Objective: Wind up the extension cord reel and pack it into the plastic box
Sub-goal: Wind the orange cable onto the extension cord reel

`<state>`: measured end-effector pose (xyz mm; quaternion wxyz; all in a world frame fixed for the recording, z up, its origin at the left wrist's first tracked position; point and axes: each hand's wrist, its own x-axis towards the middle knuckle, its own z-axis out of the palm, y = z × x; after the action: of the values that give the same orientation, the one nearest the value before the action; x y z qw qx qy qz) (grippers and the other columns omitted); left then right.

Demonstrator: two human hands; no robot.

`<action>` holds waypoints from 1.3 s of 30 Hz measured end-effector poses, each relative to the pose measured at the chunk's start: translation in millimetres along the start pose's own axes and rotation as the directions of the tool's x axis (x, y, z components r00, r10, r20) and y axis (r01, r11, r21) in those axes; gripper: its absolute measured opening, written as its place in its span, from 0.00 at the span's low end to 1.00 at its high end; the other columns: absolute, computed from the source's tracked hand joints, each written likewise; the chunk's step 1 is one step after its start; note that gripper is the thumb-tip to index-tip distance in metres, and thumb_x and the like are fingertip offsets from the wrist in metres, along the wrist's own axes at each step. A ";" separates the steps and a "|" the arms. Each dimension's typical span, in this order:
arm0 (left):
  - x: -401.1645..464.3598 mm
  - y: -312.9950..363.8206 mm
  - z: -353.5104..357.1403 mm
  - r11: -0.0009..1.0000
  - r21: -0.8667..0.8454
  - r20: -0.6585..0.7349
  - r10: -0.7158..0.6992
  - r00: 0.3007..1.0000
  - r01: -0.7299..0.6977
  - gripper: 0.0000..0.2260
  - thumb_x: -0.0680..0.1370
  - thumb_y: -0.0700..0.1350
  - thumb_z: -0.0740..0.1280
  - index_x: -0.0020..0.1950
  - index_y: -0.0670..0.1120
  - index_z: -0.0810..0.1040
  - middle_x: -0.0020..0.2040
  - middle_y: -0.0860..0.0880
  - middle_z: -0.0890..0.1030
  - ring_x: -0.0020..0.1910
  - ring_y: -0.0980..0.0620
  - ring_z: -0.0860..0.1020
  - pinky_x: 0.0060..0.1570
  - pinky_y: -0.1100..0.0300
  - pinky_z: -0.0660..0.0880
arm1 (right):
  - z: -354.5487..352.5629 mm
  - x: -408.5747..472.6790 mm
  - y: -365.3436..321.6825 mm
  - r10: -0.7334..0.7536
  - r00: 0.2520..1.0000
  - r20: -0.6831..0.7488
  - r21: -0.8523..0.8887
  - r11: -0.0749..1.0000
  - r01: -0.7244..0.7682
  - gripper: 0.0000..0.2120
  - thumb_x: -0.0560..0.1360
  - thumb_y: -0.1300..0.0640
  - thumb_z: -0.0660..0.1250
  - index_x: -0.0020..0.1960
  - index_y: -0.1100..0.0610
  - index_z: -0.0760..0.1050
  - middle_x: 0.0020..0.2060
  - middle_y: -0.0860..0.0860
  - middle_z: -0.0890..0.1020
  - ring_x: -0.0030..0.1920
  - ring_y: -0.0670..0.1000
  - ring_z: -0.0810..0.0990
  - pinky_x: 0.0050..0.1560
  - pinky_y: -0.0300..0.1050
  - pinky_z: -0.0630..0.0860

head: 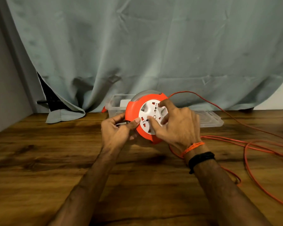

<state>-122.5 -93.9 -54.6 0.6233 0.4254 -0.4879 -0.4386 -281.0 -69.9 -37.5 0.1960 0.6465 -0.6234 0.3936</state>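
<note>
Two hands logged: our left hand clamped the orange reel rim, our right hand spread fingers on its white face, cord loose across the surface.

The extension cord reel is a round orange housing with a white socket face, tilted up on edge above the wooden surface, its face turned toward the camera. Its thin orange cord is largely unwound — it leaves the top of the reel, arcs to the right and lies in loose loops across the right side. Behind the reel stands the clear plastic box, open, and just to the right its transparent lid lies flat.
</note>
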 end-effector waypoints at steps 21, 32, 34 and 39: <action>-1.9 1.0 -3.7 1.000 0.009 0.030 -0.022 0.999 0.022 0.17 0.68 0.38 0.77 0.57 0.43 0.81 0.48 0.46 0.85 0.43 0.47 0.85 0.35 0.53 0.82 | 2.6 2.7 12.8 -0.290 0.907 0.304 -0.060 0.945 0.322 0.31 0.75 0.41 0.62 0.75 0.34 0.55 0.55 0.50 0.81 0.55 0.60 0.80 0.49 0.52 0.74; -5.0 2.5 2.7 0.999 0.035 0.046 0.033 0.998 -0.035 0.18 0.68 0.38 0.77 0.58 0.43 0.81 0.44 0.49 0.85 0.40 0.49 0.86 0.35 0.51 0.83 | 12.6 -4.7 -9.2 0.393 0.912 0.121 0.385 0.828 -0.408 0.26 0.65 0.35 0.73 0.55 0.51 0.79 0.49 0.54 0.85 0.52 0.57 0.82 0.53 0.50 0.78; -6.5 1.6 4.7 0.998 0.043 0.049 0.043 0.998 -0.045 0.17 0.68 0.37 0.77 0.56 0.43 0.82 0.41 0.51 0.85 0.37 0.50 0.85 0.34 0.53 0.83 | 13.2 -3.2 -14.9 0.544 0.807 0.229 0.530 0.626 -0.572 0.24 0.65 0.35 0.74 0.46 0.54 0.75 0.45 0.56 0.85 0.47 0.57 0.84 0.48 0.51 0.81; -6.8 -0.6 5.5 0.999 0.044 0.057 0.027 0.998 -0.030 0.16 0.68 0.37 0.77 0.55 0.43 0.82 0.41 0.50 0.85 0.37 0.50 0.86 0.36 0.51 0.83 | 16.4 -12.4 -7.6 0.436 0.723 0.536 0.459 0.567 -0.683 0.16 0.75 0.48 0.71 0.39 0.57 0.69 0.39 0.65 0.85 0.39 0.59 0.86 0.24 0.31 0.70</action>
<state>-129.0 -88.1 -55.8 0.6056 0.4197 -0.5212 -0.4306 -268.3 -73.0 -55.2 -0.2889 0.4964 -0.6535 0.4931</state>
